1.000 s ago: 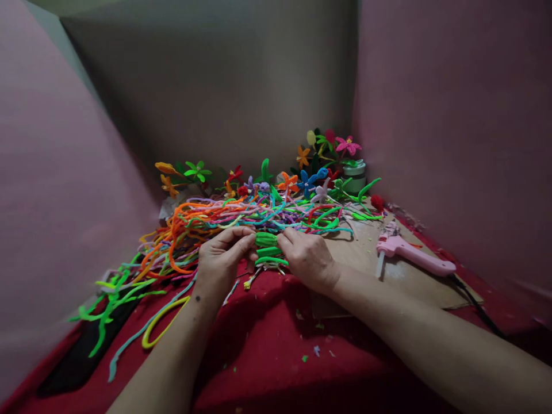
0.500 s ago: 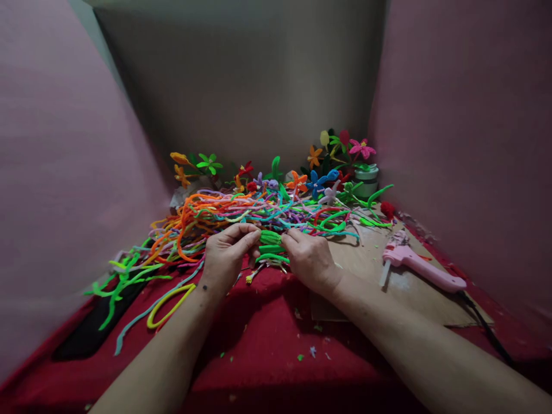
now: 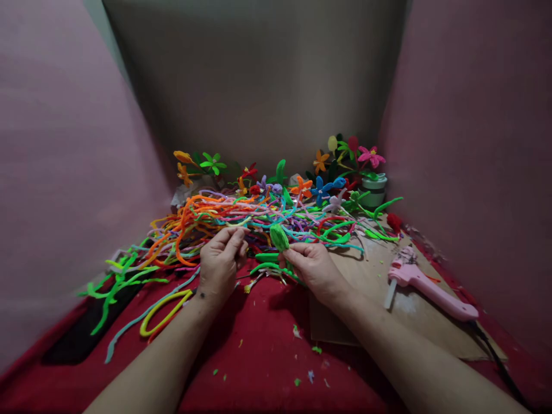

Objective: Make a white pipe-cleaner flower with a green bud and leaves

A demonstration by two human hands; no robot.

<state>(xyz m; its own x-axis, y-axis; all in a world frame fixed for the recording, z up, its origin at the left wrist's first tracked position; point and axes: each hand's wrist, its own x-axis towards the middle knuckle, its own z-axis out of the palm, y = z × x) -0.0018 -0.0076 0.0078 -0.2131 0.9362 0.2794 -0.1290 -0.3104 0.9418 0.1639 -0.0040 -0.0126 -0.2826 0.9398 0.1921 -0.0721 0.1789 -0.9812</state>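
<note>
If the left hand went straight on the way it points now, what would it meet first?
The left hand would most likely run into the pile of fuzzy stems ahead of it; its height is hard to judge, so it might pass over them.

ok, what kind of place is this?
Probably a small craft corner, perhaps at home: a pink glue gun on a board, a heap of coloured fuzzy stems, and finished flowers like the blue one.
</note>
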